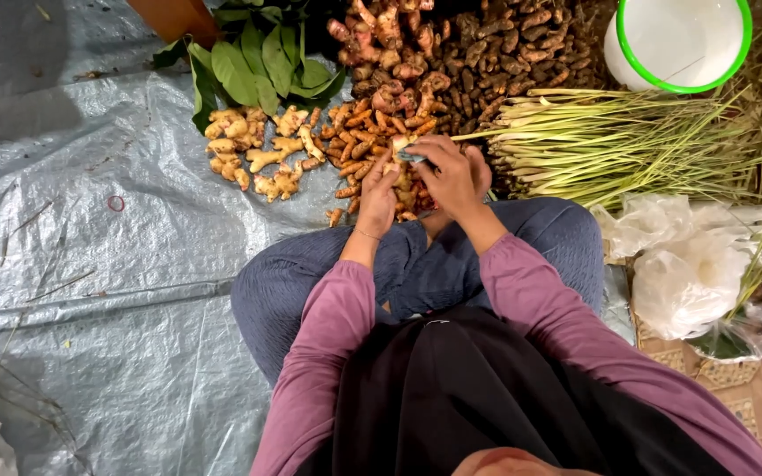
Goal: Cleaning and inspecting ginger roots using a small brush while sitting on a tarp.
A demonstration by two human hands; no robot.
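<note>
I sit cross-legged on a grey tarp. My left hand and my right hand meet over a pile of orange turmeric roots. Both hands close around a lemongrass stalk whose pale end sticks out between the fingers. The stalk runs right toward a big bundle of lemongrass. A thin bracelet circles my left wrist.
Pale ginger pieces lie left of the turmeric, green leaves behind them. Pinkish galangal and dark brown roots are heaped at the back. A white bucket with a green rim stands back right. Plastic bags lie at right.
</note>
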